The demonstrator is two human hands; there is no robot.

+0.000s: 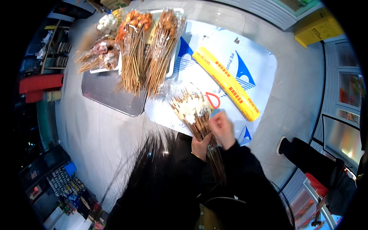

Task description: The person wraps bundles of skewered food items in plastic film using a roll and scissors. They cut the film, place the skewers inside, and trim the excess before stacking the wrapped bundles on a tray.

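Note:
A bundle of bamboo skewers with pale, white food pieces on its upper end slants across the near edge of the table. My left hand grips the sticks around their middle, and their bare ends reach down in front of my dark jacket. Against the right side of the bundle is my right hand, blurred, its fingers curled in; whether it pinches anything is hidden. Clear plastic film lies crumpled by the food end. Just beyond my right hand lies a red loop handle, the rest of that tool being covered.
A yellow cling film box lies diagonally on the film-covered white table. Wrapped skewer bundles fill white trays at the left, above a grey tabletop. Another person stands at right beside glass-fronted cabinets.

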